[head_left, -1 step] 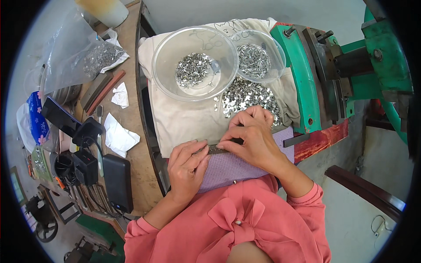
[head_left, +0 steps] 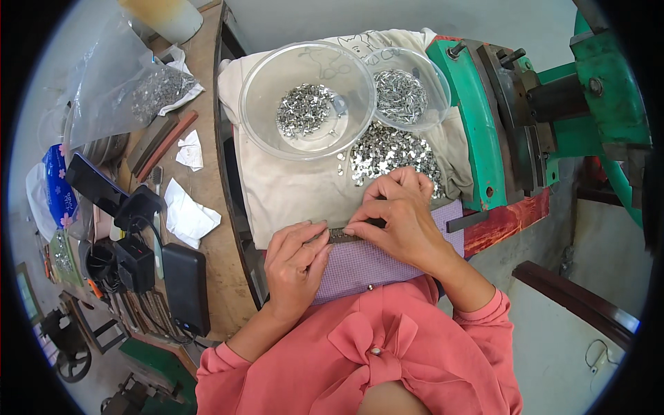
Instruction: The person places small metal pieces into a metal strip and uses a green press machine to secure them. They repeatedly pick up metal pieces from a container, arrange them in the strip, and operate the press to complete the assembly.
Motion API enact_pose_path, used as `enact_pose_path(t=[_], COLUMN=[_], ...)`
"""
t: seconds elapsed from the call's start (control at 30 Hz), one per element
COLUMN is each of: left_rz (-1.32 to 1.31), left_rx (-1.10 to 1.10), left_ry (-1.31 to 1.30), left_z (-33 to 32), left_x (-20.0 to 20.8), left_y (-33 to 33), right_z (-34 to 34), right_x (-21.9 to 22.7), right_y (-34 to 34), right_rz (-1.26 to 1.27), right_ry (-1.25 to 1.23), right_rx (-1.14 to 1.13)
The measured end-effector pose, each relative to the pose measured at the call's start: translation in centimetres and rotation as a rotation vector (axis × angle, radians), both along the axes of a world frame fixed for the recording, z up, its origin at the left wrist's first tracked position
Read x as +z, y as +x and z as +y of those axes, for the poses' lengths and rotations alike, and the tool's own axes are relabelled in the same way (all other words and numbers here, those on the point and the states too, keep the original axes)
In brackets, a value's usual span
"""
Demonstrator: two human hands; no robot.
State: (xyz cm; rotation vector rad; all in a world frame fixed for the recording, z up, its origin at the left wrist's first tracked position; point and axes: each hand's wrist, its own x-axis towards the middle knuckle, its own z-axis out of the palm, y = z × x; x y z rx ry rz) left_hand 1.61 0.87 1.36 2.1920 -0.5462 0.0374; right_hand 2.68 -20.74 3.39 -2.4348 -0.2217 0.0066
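- Nearest, a purple checked cloth lies in front of the near edge of the beige cloth.
- Compared with the earlier frame, very little differs: both hands keep their places and pose, the tip of the right thumb stands at most a trifle farther to the right, and the tubs and heap are unchanged.
- A narrow dark strip lies at the near edge of the beige cloth, in the gap between the fingertips of the two hands.
- The left hand is half curled, thumb and fingers slightly parted, with its fingertips at the left end of the strip; whether it grips the strip cannot be told.
- The right hand arches over the right part of the strip, fingers bent and thumb tip at the strip; whether anything is pinched beneath cannot be told.
- Beyond the right hand, a loose heap of small shiny metal pieces spreads toward the right edge of the beige cloth.
- Farther off, a large clear tub containing similar pieces stands toward the far edge.
- Beside it, at the far right corner, a smaller clear tub contains slim metal pins.
- Along the right edge stands a green machine.
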Motion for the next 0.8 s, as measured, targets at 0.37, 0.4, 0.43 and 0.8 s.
enact_pose_path(t=[0.37, 0.4, 0.43, 0.8], left_rz=[0.004, 0.005, 0.006, 0.02], left_rx=[-0.004, -0.006, -0.004, 0.003], left_ry=[0.007, 0.007, 0.005, -0.003], left_z=[0.0, 0.1, 0.0, 0.0], left_x=[0.0, 0.0, 0.0, 0.0], left_y=[0.0, 0.0, 0.0, -0.1], right_z=[-0.4, -0.6, -0.9, -1.0], right_x=[0.2, 0.2, 0.1, 0.2], right_y=[-0.2, -0.3, -0.5, -0.6], right_rz=[0.008, 0.006, 0.004, 0.031], right_ry=[-0.003, -0.008, -0.015, -0.033], right_rx=[-0.008, -0.011, -0.015, -0.028])
